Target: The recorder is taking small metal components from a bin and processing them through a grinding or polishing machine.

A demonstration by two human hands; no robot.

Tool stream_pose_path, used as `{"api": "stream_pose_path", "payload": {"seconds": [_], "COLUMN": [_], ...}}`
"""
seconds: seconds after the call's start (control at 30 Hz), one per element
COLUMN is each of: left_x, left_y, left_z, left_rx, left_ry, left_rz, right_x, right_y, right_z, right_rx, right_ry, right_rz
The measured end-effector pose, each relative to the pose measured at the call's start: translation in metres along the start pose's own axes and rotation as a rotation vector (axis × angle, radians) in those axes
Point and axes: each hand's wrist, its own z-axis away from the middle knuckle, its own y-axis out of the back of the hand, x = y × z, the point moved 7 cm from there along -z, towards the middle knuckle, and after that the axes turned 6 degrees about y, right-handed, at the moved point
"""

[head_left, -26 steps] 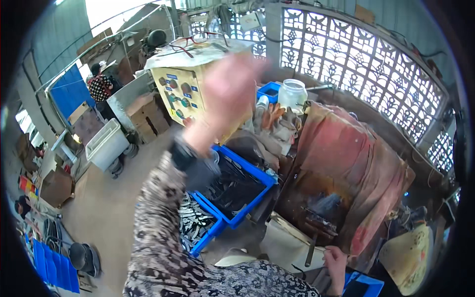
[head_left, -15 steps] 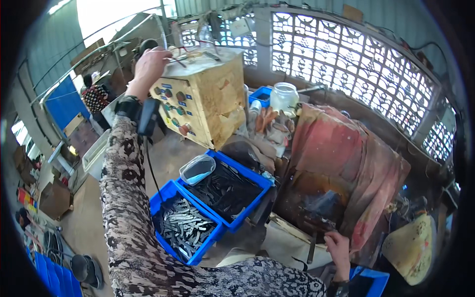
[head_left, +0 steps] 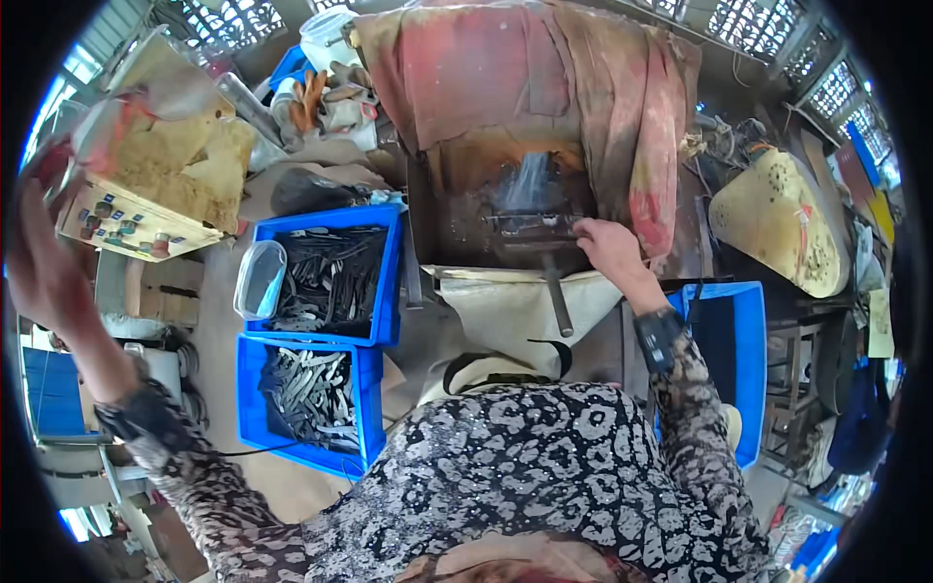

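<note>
The right hand [head_left: 607, 248] rests, fingers bent, on the metal clamp [head_left: 530, 225]. The left hand [head_left: 39, 267] is lifted up, open and empty. Both blue bins [head_left: 384, 291] remain full of metal pieces [head_left: 311, 389].

Two bins [head_left: 381, 291] left of the vise [head_left: 530, 225].

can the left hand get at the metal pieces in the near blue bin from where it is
Probably yes. The left hand is raised, out to the left by the yellow control box, holding nothing that shows. The near blue bin is open-topped just beside the forearm, with nothing over its metal pieces.
</note>
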Motion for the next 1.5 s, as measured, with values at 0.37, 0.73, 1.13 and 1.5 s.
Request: {"api": "stream_pose_path", "payload": {"seconds": [0.37,0.73,1.13,1.5], "left_x": [0.154,0.212,0.257,0.330], "left_y": [-0.048,-0.133,-0.237,-0.386], "left_z": [0.078,0.142,0.172,0.301], "left_rx": [-0.018,-0.162,-0.390,-1.073], "left_ry": [0.519,0.409,0.426,-0.138], "left_rz": [0.964,0.604,0.906,0.555], "right_x": [-0.077,-0.133,-0.056,-0.053], "right_y": [-0.076,0.036,0.119,0.155], "right_z": [-0.051,-0.020,0.035,0.089], "right_rx": [-0.305,-0.124,0.484,0.599], "right_ry": [-0.389,-0.274,-0.152,-0.152], "right_rz": [-1.013,-1.446,-0.669,-0.573]}}
